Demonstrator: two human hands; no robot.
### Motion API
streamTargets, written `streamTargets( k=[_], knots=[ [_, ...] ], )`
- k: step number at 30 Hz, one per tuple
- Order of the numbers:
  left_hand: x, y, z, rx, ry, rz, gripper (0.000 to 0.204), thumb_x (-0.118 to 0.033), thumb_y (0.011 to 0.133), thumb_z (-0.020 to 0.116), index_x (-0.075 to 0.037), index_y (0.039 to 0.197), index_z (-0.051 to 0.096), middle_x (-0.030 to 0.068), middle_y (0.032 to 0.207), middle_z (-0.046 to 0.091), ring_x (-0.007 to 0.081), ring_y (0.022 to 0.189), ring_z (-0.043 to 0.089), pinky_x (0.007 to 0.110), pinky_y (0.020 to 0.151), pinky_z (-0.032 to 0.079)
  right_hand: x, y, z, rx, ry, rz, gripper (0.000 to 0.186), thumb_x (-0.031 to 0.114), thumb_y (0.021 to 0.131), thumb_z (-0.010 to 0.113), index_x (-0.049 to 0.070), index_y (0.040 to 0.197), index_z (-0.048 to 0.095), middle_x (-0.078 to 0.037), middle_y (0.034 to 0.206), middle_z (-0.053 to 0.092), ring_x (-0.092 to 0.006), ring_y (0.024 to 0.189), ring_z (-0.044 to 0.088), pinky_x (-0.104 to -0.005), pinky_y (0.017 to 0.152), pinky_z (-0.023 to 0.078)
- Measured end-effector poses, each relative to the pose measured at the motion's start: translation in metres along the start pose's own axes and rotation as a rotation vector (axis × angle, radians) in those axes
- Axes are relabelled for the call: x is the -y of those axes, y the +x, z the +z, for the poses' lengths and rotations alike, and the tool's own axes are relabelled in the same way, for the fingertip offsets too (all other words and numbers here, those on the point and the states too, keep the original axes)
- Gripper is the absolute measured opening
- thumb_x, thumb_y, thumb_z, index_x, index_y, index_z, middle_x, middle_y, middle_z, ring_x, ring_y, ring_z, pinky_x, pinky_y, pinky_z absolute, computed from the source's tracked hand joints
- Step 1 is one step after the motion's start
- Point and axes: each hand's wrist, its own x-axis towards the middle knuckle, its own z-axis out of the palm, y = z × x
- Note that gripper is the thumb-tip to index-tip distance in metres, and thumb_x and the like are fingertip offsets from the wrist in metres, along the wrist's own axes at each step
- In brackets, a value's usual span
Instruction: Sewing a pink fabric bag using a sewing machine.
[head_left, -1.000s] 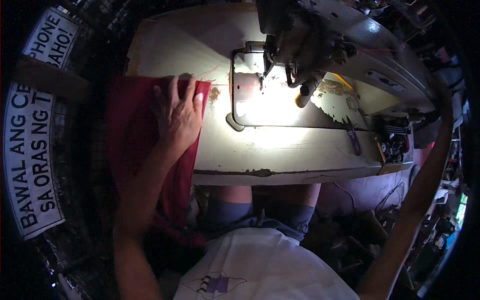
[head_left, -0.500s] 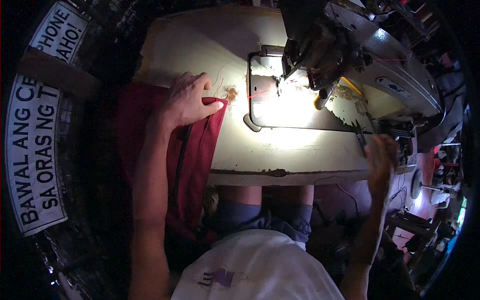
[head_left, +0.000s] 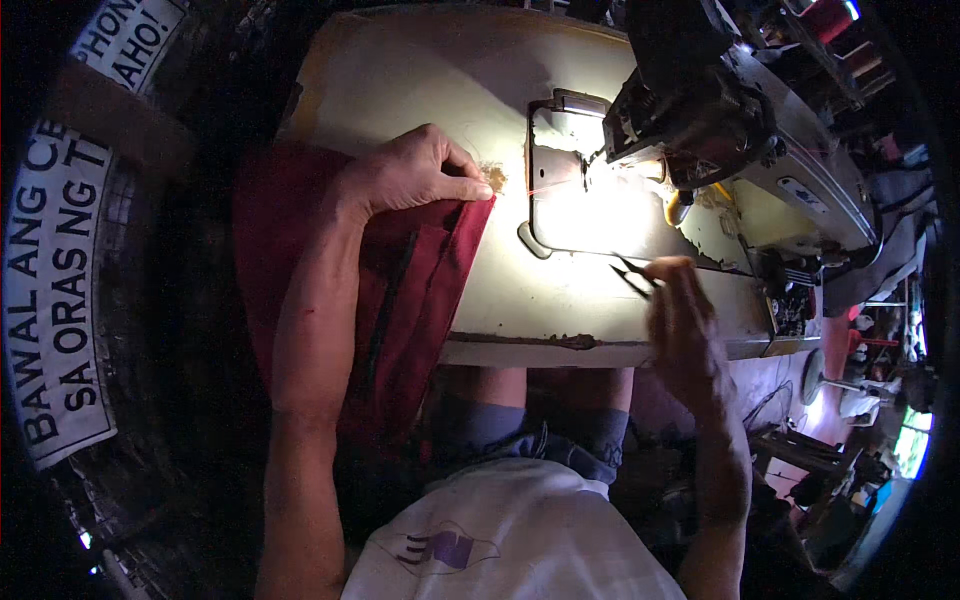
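My left hand (head_left: 425, 175) pinches the upper corner of a dark red piece of cloth (head_left: 425, 290), which hangs over the table's front edge at the left. A dark strip runs down the cloth. Over the near right part of the table, my right hand (head_left: 685, 320) is closed round small dark thread snips (head_left: 632, 277). Their two points stand apart and face left, toward the cloth. Beyond the snips is a sewing machine (head_left: 690, 130), with its lamp lighting the metal bed plate (head_left: 560, 225) brightly.
The worn pale table (head_left: 420, 80) carries the machine, and its chipped front edge (head_left: 570, 342) runs above my knees. White signs with black lettering (head_left: 60, 300) stand at the far left. At the right are a fan (head_left: 812, 375) and dim clutter.
My right hand has picked the snips up from beside the machine and brought them left. My left hand has shifted slightly right with the cloth corner, and the view has turned a little.
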Motion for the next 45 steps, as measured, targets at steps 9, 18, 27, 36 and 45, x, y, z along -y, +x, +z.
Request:
streamTargets(
  k=[9,18,27,36,45],
  knots=[
    [-0.001,-0.003,-0.006,-0.081,-0.102,-0.053,0.018,-0.018,0.085,0.076,0.0,0.09,0.076,0.0005,0.076,0.071,0.005,0.07,0.057,0.024,0.069,0.046,0.064,0.117,0.017,0.124,-0.145,-0.025,0.025,0.022,0.087,0.068,0.002,0.099,0.063,-0.017,0.086,0.064,-0.0354,0.076,0.066,-0.0473,0.069,0.053],
    [0.004,-0.001,-0.007,-0.039,-0.15,-0.026,0.02,-0.019,0.087,0.074,0.001,0.091,0.074,0.0005,0.079,0.07,0.0056,0.072,0.057,0.025,0.07,0.047,0.07,0.144,0.036,0.202,-0.084,-0.029,0.018,0.015,0.082,0.063,-0.002,0.078,0.07,-0.025,0.075,0.067,-0.0394,0.073,0.068,-0.0475,0.071,0.056],
    [0.012,0.007,-0.005,-0.153,-0.008,0.082,0.02,-0.019,0.085,0.074,-0.001,0.094,0.073,0.0068,0.082,0.072,0.0105,0.078,0.061,0.029,0.077,0.049,0.059,0.098,0.052,0.009,0.165,0.291,0.02,0.019,0.088,0.067,0.003,0.099,0.062,-0.017,0.087,0.063,-0.0369,0.083,0.065,-0.0472,0.069,0.052],
    [0.011,0.008,-0.004,-0.202,-0.022,0.078,0.017,-0.016,0.088,0.073,-0.001,0.095,0.074,0.0038,0.086,0.074,0.0085,0.08,0.063,0.027,0.076,0.051,0.082,0.096,0.055,-0.007,0.344,0.261,0.02,0.016,0.092,0.064,-0.001,0.099,0.057,-0.023,0.088,0.066,-0.0408,0.076,0.066,-0.0492,0.066,0.05],
    [0.002,0.005,-0.004,-0.261,-0.063,0.085,0.019,-0.019,0.085,0.077,-0.001,0.092,0.075,0.0052,0.086,0.073,0.0104,0.081,0.065,0.028,0.077,0.052,0.08,0.128,0.067,-0.012,0.38,0.185,0.025,0.018,0.092,0.063,-0.005,0.092,0.055,-0.026,0.085,0.066,-0.0436,0.08,0.066,-0.0508,0.07,0.051]
  ],
)
